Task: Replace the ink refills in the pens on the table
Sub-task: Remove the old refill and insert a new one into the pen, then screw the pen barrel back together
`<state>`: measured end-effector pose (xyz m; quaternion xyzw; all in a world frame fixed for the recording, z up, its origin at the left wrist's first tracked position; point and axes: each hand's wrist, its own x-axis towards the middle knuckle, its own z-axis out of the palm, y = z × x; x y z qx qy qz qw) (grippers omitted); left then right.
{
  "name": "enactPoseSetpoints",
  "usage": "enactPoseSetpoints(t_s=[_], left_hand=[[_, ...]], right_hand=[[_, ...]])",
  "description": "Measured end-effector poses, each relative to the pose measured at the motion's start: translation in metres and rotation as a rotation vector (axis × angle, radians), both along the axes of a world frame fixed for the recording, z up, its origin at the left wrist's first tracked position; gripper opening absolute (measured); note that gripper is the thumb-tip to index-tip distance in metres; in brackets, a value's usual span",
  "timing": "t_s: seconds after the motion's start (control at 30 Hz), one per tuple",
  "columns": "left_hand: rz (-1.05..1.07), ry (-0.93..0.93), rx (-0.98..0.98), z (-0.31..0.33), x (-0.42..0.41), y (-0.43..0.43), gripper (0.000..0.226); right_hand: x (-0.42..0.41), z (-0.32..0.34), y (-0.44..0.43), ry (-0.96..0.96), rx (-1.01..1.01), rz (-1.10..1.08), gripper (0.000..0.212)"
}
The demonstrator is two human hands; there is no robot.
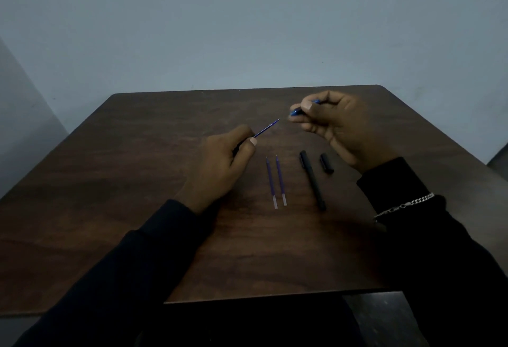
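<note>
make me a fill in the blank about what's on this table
____ loose refills lie side by side on the table.
The cap lies to the ____ of the black pen.
The right hand grips a ____ pen part.
Missing: two; right; blue.

Two blue refills point(276, 181) beside black pen point(313, 180)
</note>
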<state>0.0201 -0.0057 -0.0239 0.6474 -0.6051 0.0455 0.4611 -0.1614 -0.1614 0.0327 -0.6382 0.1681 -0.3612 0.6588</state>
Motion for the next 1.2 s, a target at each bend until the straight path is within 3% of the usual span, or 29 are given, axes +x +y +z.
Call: enactPoseSetpoints(t_s=[0.13, 0.37, 0.53, 0.8, 1.2], left_hand=[[0.013, -0.006, 0.0, -0.001, 0.001, -0.001, 0.024], [0.012, -0.03, 0.007, -0.002, 0.0, -0.001, 0.025], [0.014, -0.028, 0.021, -0.002, -0.001, -0.002, 0.025], [0.002, -0.031, 0.015, -0.004, 0.001, -0.004, 0.025], [0.025, -0.054, 0.029, -0.003, 0.001, -0.001, 0.022]], right_hand=[[-0.027, -0.001, -0.019, 0.1, -0.064, -0.092, 0.016], [-0.07, -0.013, -0.043, 0.497, -0.309, -0.279, 0.046], [-0.066, -0.022, -0.051, 0.814, -0.414, -0.22, 0.037], [-0.055, -0.028, -0.048, 0.936, -0.422, -0.204, 0.024], [-0.049, -0.033, -0.049, 0.976, -0.425, -0.205, 0.021]])
